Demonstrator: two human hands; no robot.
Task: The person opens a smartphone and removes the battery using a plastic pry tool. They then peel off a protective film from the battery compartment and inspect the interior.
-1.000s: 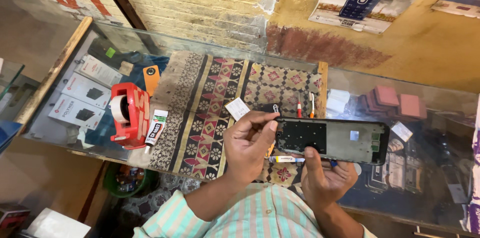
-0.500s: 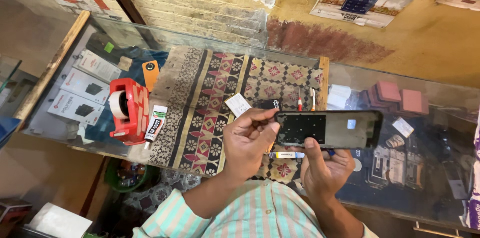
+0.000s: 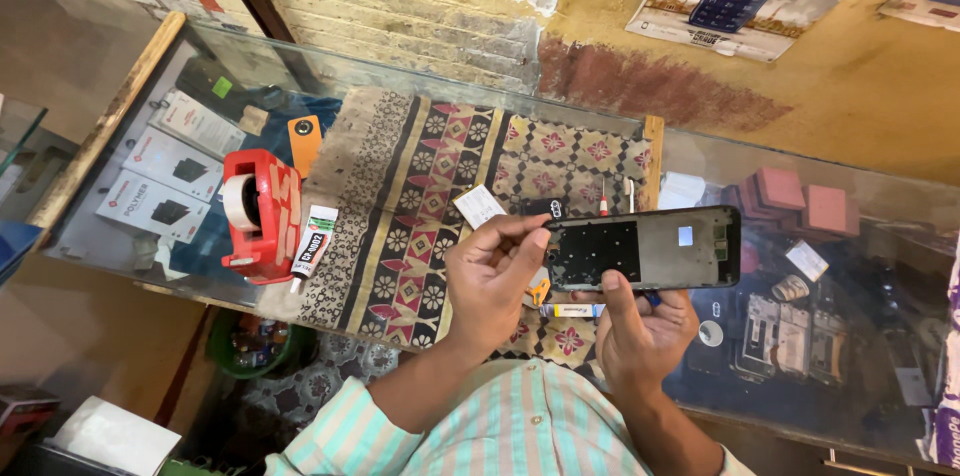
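While the glass counter (image 3: 130,266) carried many small things, the far left of it showed flat white boxes (image 3: 165,176) under the glass, then a red tape dispenser (image 3: 258,216) and a small glue tube (image 3: 314,243) lying just beside it on the edge of a patterned cloth (image 3: 400,196). Further right, the left hand (image 3: 490,281) was raised above the cloth, and its thumb and first fingers pinched the left end of a phone frame (image 3: 645,248). This frame was a thin dark shell, opened, with a perforated plate on its left half, and it was held level in the air over the counter. The right hand (image 3: 640,331) supported it from below, the thumb pressed on the lower edge, so both hands were closed on the same piece. It looked light and stiff but quite fragile, and probably easy to bend; the safer hold seemed to be along the outer rim, not on the inner parts. To the right, pink blocks (image 3: 800,201) and other phone parts (image 3: 780,336) lay under the glass.
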